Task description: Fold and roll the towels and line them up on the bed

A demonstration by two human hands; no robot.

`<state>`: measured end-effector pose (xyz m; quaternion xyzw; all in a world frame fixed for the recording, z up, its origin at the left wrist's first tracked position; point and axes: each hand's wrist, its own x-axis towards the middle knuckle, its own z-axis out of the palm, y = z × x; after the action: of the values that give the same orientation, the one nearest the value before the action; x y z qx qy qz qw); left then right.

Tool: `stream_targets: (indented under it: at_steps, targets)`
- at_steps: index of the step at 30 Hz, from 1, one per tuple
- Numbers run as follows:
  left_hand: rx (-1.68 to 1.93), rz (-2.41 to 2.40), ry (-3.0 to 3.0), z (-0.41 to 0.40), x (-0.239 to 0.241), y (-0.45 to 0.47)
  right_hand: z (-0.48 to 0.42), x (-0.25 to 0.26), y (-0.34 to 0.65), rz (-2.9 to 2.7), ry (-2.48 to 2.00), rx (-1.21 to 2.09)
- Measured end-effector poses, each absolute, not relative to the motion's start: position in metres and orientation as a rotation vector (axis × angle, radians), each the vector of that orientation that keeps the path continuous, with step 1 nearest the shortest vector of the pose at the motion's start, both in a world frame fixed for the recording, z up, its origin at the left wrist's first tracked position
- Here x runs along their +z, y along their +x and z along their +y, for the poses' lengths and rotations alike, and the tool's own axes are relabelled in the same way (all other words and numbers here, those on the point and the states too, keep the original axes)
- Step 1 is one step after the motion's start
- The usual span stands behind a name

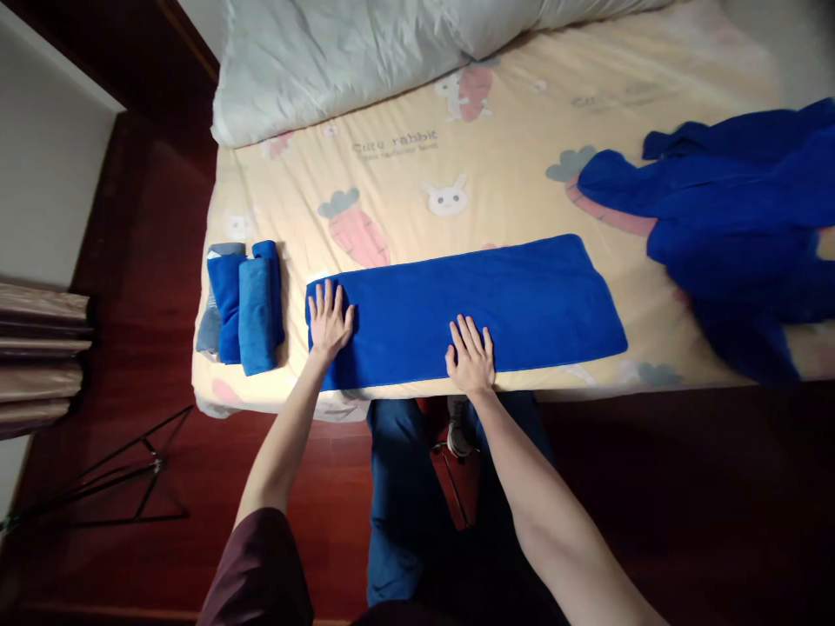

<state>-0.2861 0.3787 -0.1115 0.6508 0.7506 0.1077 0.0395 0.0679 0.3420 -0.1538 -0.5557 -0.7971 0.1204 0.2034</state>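
A blue towel [404, 322] lies flat in a long strip along the near edge of the bed. My left hand [330, 322] rests palm down on its left end, fingers spread. Near the middle of the towel's front edge, my right hand [472, 355] also lies flat with its fingers apart. Neither hand grips anything. To the left of the strip sit several rolled towels [257, 317] in blue and grey-blue, side by side. Loose, crumpled blue towels [724, 209] are heaped at the right.
The bed has a yellow sheet [397, 191] with rabbit and carrot prints. A white pillow or quilt [339, 61] lies along its far side. A black tripod [147, 469] stands on the dark red floor at the left, near a curtain [43, 348].
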Motion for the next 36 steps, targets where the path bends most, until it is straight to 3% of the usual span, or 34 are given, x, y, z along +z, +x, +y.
stream_targets:
  at_steps: [5,15,21,27,36]
  targets:
    - [0.310,2.334,1.898,0.391,-0.129,-0.293,0.341,-0.153,0.068,-2.224,-1.550,0.309]
    - [0.248,2.166,1.968,0.421,-0.119,-0.343,0.343,-0.152,0.066,-2.205,-1.548,0.320]
    - [0.478,2.343,1.928,0.382,-0.103,-0.277,0.346,-0.148,0.066,-2.200,-1.560,0.366]
    - [0.482,2.305,1.892,0.308,-0.121,-0.188,0.351,-0.139,0.066,-2.226,-1.624,0.540]
    - [0.679,2.335,1.785,0.309,-0.119,-0.186,0.352,-0.122,0.058,-2.298,-1.648,0.515]
